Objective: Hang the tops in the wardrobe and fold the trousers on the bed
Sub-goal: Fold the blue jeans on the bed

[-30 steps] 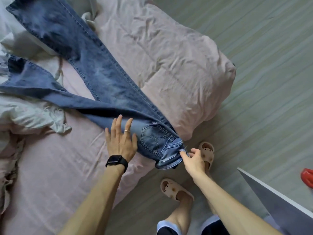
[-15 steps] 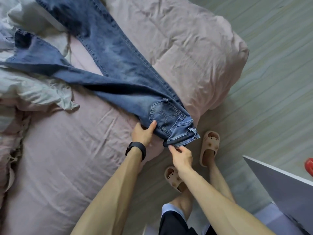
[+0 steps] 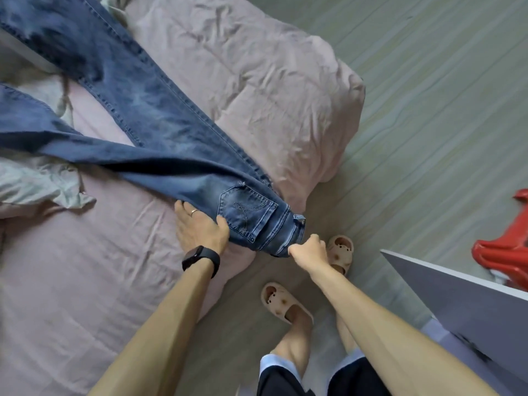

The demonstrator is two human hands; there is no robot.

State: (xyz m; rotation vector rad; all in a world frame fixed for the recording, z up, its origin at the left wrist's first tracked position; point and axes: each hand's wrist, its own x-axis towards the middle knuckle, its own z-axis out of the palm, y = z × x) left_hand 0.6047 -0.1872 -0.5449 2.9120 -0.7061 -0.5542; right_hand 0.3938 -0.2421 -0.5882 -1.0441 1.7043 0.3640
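Blue jeans (image 3: pixel 160 132) lie stretched across the pink bed (image 3: pixel 71 281), waist end at the bed's near corner, both legs running off to the upper left. My left hand (image 3: pixel 200 228), with a black watch on the wrist, grips the seat of the jeans beside the back pocket, thumb on top and fingers tucked under the denim. My right hand (image 3: pixel 308 248) is curled round the waistband edge just past the bed's corner, above the floor.
A pink duvet (image 3: pixel 257 81) is bunched on the bed's right side. Pale crumpled clothes (image 3: pixel 37 184) lie at the left. My feet in beige slippers (image 3: pixel 283 304) stand on the wood floor. A white door panel (image 3: pixel 457 304) and a red object (image 3: pixel 505 244) are at the right.
My left hand went from flat on the jeans to gripping their seat. My right hand closed round the waistband. The waist end has been drawn toward the bed's corner.
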